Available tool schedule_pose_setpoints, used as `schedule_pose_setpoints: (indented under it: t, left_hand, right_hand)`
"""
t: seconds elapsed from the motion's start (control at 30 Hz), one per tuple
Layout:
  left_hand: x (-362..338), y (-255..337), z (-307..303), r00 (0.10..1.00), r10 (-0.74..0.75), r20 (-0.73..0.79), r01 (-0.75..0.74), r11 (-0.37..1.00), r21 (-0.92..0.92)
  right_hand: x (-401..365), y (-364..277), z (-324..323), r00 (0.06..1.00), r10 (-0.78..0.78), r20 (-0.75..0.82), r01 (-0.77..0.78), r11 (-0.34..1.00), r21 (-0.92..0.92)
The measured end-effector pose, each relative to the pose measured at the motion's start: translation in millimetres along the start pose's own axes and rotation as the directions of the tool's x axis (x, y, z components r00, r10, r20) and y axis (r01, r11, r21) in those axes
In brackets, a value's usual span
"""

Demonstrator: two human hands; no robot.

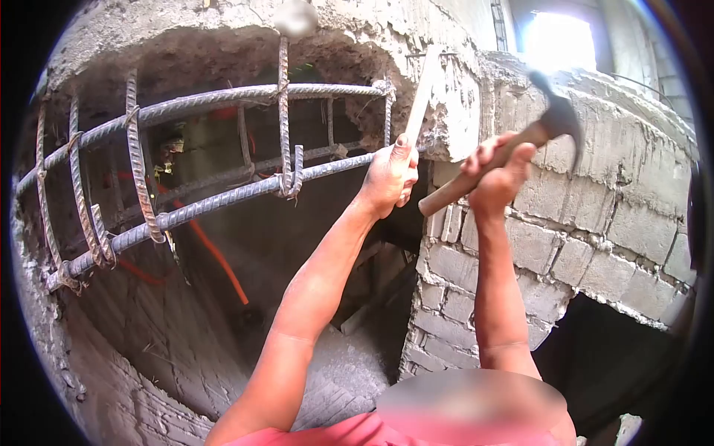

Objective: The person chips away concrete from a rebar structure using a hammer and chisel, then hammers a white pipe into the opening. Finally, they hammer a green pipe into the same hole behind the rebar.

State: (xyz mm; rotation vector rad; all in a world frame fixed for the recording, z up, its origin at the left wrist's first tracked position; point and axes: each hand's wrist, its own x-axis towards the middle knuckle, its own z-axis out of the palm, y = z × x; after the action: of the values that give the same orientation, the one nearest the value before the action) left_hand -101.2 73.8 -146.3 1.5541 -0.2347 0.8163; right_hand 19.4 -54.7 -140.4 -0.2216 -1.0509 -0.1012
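My left hand [390, 178] is closed around the lower end of a pale, straight bar [422, 97]. Upward from my fist, the bar's far end overlaps the rough broken concrete edge [454, 111]. My right hand [500, 178] grips the wooden handle of a claw hammer [559, 119], its dark head raised to the right of the bar and somewhat blurred. Close to the left of my left hand runs the lower ribbed rebar [245, 191] of an exposed steel cage.
An upper rebar [193, 105] and several vertical ties [284, 111] cross the broken opening on the left. Behind them hangs an orange tube [216, 260]. A block wall [573, 193] stands at right, above a dark gap [610, 357]. Rubble dust [342, 379] lies below.
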Motion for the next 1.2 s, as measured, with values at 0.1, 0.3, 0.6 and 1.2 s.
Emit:
schedule_pose_setpoints:
  t: [0.1, 0.3, 0.6, 1.2]
  left_hand:
    - [-0.2, -2.1, 5.4, 1.0, -0.005, -0.011, 0.005, 0.999, -0.032]
    - [-0.1, -2.1, 9.5, 0.995, -0.023, -0.097, 0.018, 0.998, -0.055]
    - [-7.0, -9.6, 15.5, 0.989, -0.019, -0.144, 0.005, 0.995, -0.101]
    - [-217.7, -108.7, -118.4, 0.743, 0.436, -0.508, 0.114, 0.666, 0.737]
  right_hand:
    - [3.6, 5.1, -1.5, 0.927, 0.319, 0.198, -0.122, 0.756, -0.643]
    - [-12.6, 13.8, 8.1, 0.991, 0.034, 0.133, 0.004, 0.96, -0.28]
    - [2.3, 12.0, 22.7, 0.963, 0.233, 0.138, -0.164, 0.908, -0.386]
    - [-224.9, -57.3, -148.2, 0.772, 0.625, -0.115, -0.585, 0.629, -0.513]
